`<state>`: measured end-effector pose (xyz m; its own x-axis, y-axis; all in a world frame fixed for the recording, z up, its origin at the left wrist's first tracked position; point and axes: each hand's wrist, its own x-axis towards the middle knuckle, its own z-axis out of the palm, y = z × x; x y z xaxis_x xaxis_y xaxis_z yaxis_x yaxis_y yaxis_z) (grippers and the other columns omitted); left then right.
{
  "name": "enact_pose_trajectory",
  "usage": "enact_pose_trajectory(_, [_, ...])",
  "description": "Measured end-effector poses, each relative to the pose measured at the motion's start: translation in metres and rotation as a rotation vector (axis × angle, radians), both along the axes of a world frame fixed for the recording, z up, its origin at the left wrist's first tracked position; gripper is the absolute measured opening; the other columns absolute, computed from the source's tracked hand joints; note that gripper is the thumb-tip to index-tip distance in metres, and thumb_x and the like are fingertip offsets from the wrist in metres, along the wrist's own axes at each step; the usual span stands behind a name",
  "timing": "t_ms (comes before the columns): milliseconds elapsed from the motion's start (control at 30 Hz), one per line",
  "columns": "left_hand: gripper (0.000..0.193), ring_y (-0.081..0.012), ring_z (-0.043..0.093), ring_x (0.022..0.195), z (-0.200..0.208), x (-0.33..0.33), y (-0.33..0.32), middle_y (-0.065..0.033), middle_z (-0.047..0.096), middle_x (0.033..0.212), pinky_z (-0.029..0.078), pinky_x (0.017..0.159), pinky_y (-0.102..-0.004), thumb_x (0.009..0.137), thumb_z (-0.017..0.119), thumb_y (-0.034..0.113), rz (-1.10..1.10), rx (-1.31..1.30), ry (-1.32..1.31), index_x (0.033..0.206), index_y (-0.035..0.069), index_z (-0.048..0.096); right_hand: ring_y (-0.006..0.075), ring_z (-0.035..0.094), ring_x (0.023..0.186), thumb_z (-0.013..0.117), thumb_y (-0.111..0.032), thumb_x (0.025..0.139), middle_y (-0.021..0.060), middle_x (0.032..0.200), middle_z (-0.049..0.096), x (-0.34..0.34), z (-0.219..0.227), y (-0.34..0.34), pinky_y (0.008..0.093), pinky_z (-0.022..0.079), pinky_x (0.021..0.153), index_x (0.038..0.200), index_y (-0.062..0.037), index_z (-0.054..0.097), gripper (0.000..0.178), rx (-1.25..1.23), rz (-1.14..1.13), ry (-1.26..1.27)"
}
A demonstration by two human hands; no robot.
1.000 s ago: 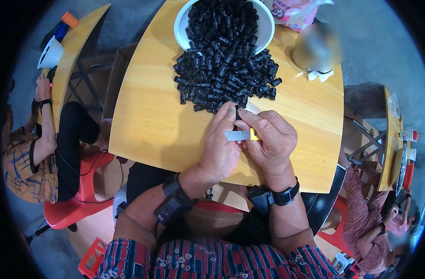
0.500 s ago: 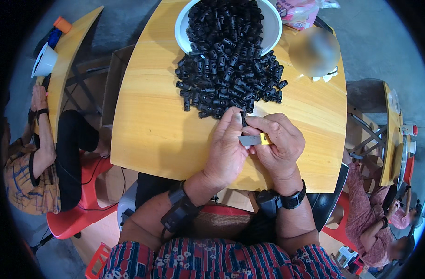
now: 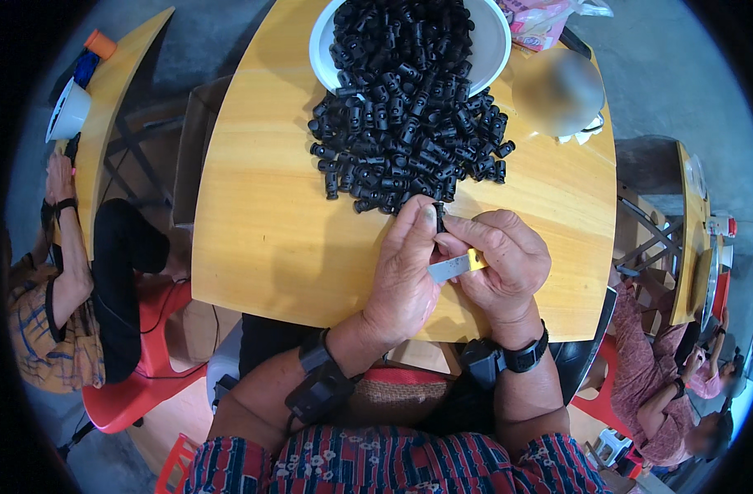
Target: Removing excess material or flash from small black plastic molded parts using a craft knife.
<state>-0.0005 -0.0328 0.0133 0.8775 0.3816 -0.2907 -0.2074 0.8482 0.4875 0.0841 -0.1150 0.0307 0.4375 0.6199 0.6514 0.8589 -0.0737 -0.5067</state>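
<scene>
My left hand (image 3: 399, 284) is closed, pinching one small black cord lock (image 3: 440, 216) upright between thumb and finger. The fingertips of my right hand (image 3: 508, 257) press on the cord lock's other side. That same hand grips a small knife (image 3: 450, 268) with a flat grey blade and a yellow part, the blade pointing left across my left palm. Just beyond my fingers lies a heap of black cord locks (image 3: 393, 156), spilling from a tilted white basin (image 3: 493, 49) onto the wooden table (image 3: 269, 247).
A pink plastic bag (image 3: 537, 23) lies at the far right, near a blurred round thing (image 3: 560, 92). On the left, a person sits at another table (image 3: 128, 103) with a white bowl (image 3: 70, 111). More people sit at the right beside a further table (image 3: 687, 255).
Both hands have shifted slightly right and nearer to me, still holding the cord lock. The knife blade has tilted, its tip now lower. The heap looks much the same.
</scene>
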Motion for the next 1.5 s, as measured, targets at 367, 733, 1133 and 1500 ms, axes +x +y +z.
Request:
enact_pose_trajectory(367, [0.025, -0.0055, 0.041, 0.065, -0.007, -0.002, 0.002, 0.0014, 0.046, 0.082, 0.037, 0.058, -0.0221, 0.101, 0.032, 0.031, -0.051, 0.027, -0.129, 0.099, 0.01, 0.045, 0.0183, 0.059, 0.062, 0.068, -0.001, 0.059, 0.0056, 0.069, 0.059, 0.002, -0.002, -0.003, 0.0268, 0.047, 0.057, 0.081, -0.0065, 0.069, 0.022, 0.024, 0.019, 0.385])
enact_pose_trajectory(733, [0.024, -0.0051, 0.044, 0.067, -0.001, 0.003, -0.002, 0.002, 0.044, 0.077, 0.04, 0.059, -0.021, 0.101, 0.036, 0.034, 0.01, 0.052, 0.007, 0.094, 0.012, 0.043, 0.019, 0.057, 0.057, 0.072, -0.004, 0.055, 0.0069, 0.067, 0.058, 0.002, -0.005, -0.004, 0.0273, 0.046, 0.051, 0.088, -0.0068, 0.071, 0.032, 0.01, 0.0, 0.044])
enact_pose_trajectory(1133, [0.023, -0.0057, 0.039, 0.064, -0.005, 0.001, 0.0, 0.0017, 0.044, 0.077, 0.037, 0.057, -0.0225, 0.101, 0.033, 0.029, -0.058, 0.085, -0.068, 0.1, 0.01, 0.046, 0.0138, 0.059, 0.069, 0.07, 0.0, 0.063, 0.0062, 0.073, 0.062, 0.003, 0.005, -0.003, 0.0235, 0.047, 0.065, 0.094, -0.0042, 0.069, 0.031, -0.049, 0.014, 0.535])
enact_pose_trajectory(1500, [0.015, -0.0052, 0.036, 0.056, 0.007, -0.011, -0.002, -0.002, 0.044, 0.076, 0.036, 0.053, -0.0217, 0.099, 0.033, 0.02, -0.06, 0.06, -0.083, 0.091, 0.009, 0.039, 0.0112, 0.053, 0.065, 0.064, 0.003, 0.075, 0.0053, 0.069, 0.059, 0.008, -0.001, -0.003, 0.0227, 0.041, 0.059, 0.078, 0.0008, 0.065, 0.004, 0.071, -0.22, 0.612])
